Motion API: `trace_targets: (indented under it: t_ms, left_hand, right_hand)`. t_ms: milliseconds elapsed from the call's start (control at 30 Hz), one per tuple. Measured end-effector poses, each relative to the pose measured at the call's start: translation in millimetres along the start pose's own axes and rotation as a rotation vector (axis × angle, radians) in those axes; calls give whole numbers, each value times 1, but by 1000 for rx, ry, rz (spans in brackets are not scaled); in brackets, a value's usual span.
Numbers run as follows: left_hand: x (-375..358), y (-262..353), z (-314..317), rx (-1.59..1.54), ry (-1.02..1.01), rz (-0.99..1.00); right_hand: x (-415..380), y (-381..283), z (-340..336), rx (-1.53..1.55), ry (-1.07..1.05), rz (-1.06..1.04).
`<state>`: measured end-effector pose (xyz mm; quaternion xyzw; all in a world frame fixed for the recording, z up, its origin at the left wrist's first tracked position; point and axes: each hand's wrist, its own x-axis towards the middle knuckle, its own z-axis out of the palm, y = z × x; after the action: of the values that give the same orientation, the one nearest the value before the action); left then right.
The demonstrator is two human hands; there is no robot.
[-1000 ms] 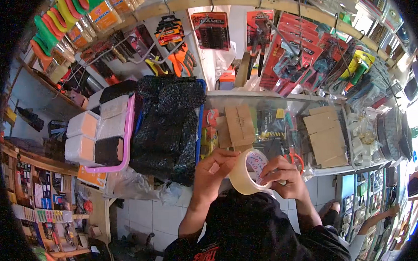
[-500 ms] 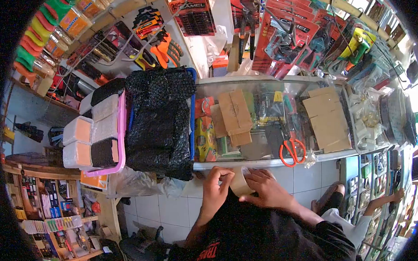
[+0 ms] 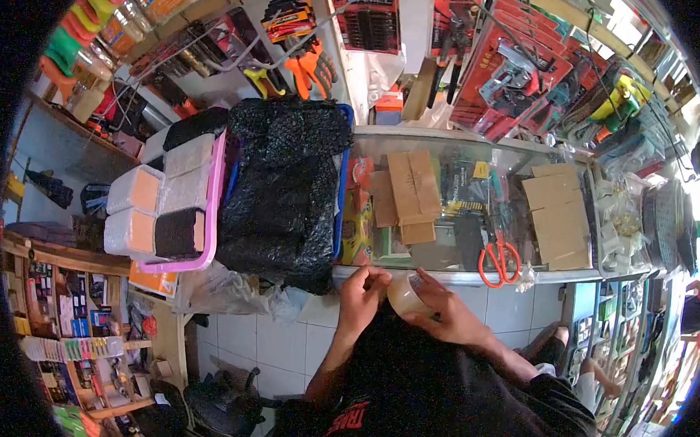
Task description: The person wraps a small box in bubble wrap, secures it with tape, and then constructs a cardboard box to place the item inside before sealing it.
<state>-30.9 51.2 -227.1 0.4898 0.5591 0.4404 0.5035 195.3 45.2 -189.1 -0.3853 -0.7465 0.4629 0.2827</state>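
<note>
A roll of clear tape [image 3: 409, 295] is held upright at the counter's front edge. My right hand [image 3: 448, 310] is wrapped round its right side. Just left of the roll, my left hand [image 3: 361, 302] is closed, its thumb and fingertips pinched at the roll's edge; whatever lies in the pinch is too small to make out. Red-handled scissors [image 3: 500, 262] rest on the glass counter [image 3: 456, 278], to the right and beyond my hands. Folded brown cardboard [image 3: 412, 191] lies on the glass, and another flattened piece [image 3: 557, 214] is further right.
A pink basket [image 3: 211, 214] with several wrapped packs stands at the left, beside a blue basket [image 3: 341, 180] covered in black bubble wrap [image 3: 277, 208]. Packaged tools [image 3: 517, 70] hang above the counter. Part of another person [image 3: 550, 347] shows at the lower right.
The view has shifted, so the counter's goods appear further right. The tape roll has turned in my right hand, showing more of its side. My left hand remains pinched beside it.
</note>
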Motion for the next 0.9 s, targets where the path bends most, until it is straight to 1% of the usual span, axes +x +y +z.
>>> trace_targets:
  t_ms: [100,167,200,233,267,333,367,467,500,567,600,633,667,733,767,867,900]
  left_hand:
    - [4,16,-6,-89,-100,-76]
    - [5,22,-9,-167,-180,-115]
    - [5,26,-10,-307,-233,-156]
    - [4,29,-12,-446,-288,-197]
    - [5,30,-14,-583,-347,-239]
    - [7,26,-22,-699,-445,-186]
    - [8,25,-23,-759,-495,-160]
    - [10,26,-8,-385,-417,64]
    - [10,31,-4,-290,-416,178]
    - [12,45,-1,-94,-418,402]
    - [15,50,-1,-55,-430,464]
    - [19,54,0,-17,-439,527]
    - [22,58,1,20,-446,591]
    - [25,66,3,-32,-518,586]
    - [26,68,3,-55,-552,586]
    - [23,65,5,-133,-559,479]
    - [22,66,4,-109,-550,468]
  right_hand:
    - [2,-7,-13,55,-39,90]
    - [6,-6,-29,230,-99,210]
    - [6,-3,-37,318,-127,271]
    - [3,3,-43,457,-179,465]
    - [-1,14,-45,580,-148,435]
    - [-6,28,-43,825,-72,375]
    - [-11,30,-43,936,-29,395]
    - [-13,43,-34,1298,-4,432]
    - [-7,23,-31,1364,19,497]
    - [-15,50,-19,1534,20,561]
    - [-18,56,-14,1621,26,594]
    - [-20,62,-10,1651,32,675]
    - [-22,66,-7,1679,8,665]
    - [-13,56,-3,1733,-50,640]
    - [-14,45,-4,1652,23,741]
    - [-20,61,0,1711,-109,701]
    - [-23,70,5,1684,-121,735]
